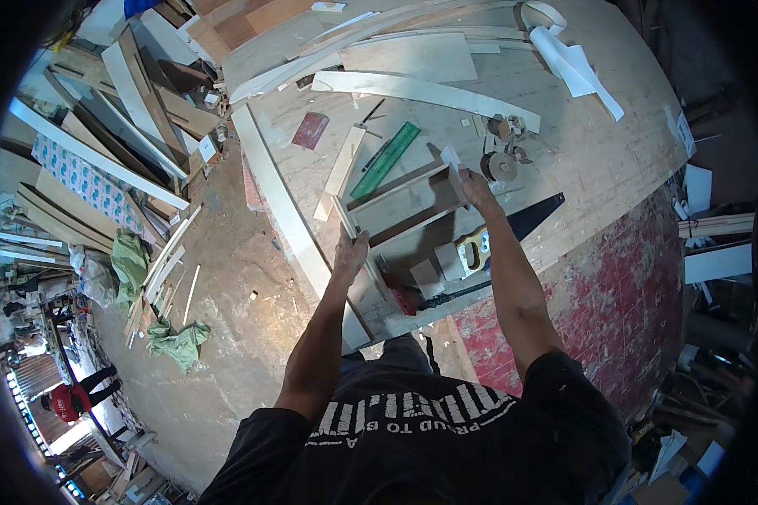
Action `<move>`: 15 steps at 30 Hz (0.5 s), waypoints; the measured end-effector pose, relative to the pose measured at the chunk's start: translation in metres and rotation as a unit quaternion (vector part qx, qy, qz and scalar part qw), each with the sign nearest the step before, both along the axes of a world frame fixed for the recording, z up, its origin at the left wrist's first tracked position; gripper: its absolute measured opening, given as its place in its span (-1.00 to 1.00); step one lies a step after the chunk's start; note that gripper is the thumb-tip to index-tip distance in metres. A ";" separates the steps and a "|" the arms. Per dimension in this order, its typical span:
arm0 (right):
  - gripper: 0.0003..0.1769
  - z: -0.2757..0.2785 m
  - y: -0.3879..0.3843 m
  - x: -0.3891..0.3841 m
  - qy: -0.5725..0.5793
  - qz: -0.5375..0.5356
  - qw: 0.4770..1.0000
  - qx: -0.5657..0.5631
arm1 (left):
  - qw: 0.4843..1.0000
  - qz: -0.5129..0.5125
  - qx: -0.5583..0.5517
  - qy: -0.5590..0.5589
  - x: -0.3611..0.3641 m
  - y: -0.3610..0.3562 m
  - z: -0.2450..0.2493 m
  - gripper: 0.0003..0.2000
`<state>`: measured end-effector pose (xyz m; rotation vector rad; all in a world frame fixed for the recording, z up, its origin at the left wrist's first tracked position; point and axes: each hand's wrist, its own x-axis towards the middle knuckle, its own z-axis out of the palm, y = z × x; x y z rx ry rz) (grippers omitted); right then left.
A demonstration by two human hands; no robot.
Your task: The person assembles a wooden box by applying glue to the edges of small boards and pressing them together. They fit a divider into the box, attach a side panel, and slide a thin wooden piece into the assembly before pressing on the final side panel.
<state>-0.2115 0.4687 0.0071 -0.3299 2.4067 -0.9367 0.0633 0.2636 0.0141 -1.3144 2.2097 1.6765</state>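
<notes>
A small open wooden frame (403, 200), shaped like a shallow box, is held over the workbench between my two hands. My left hand (351, 254) is closed round its left end board. At the opposite end, my right hand (478, 190) grips the frame's right end board, beside a small pale piece (451, 157). Just below the right forearm lies a handsaw (539, 215) with a yellow handle (473, 250). A red tool (404, 300) rests nearer my body, partly in shadow. Beyond the frame lies a green ruler-like strip (387, 160).
On the bench (606, 151) are a brown tape roll (499, 167), a curved pale board (421, 89), a sandpaper-like square (311, 131) and rolled white sheet (562, 66). Offcuts and boards (101, 160) pile up at left. A person in red (66, 402) is far left.
</notes>
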 end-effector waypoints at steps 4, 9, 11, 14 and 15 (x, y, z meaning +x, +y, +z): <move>-0.16 0.007 -0.001 -0.004 -0.056 0.015 0.998 0.028 | 1.000 0.005 -0.013 -0.007 -0.003 -0.001 0.000 -0.36; -0.17 -0.005 0.001 -0.010 -0.043 0.042 0.998 0.030 | 1.000 0.012 -0.016 -0.012 -0.004 0.002 0.008 -0.38; -0.15 -0.007 0.002 -0.009 -0.057 0.026 0.998 0.019 | 1.000 0.015 -0.019 -0.010 -0.004 0.004 0.009 -0.40; -0.15 0.000 0.001 -0.007 -0.077 0.012 0.997 0.018 | 0.999 0.027 -0.036 -0.015 -0.005 0.005 0.009 -0.42; -0.15 0.002 0.001 -0.007 -0.078 0.012 0.997 0.019 | 0.999 0.026 -0.033 -0.023 -0.005 0.005 0.009 -0.42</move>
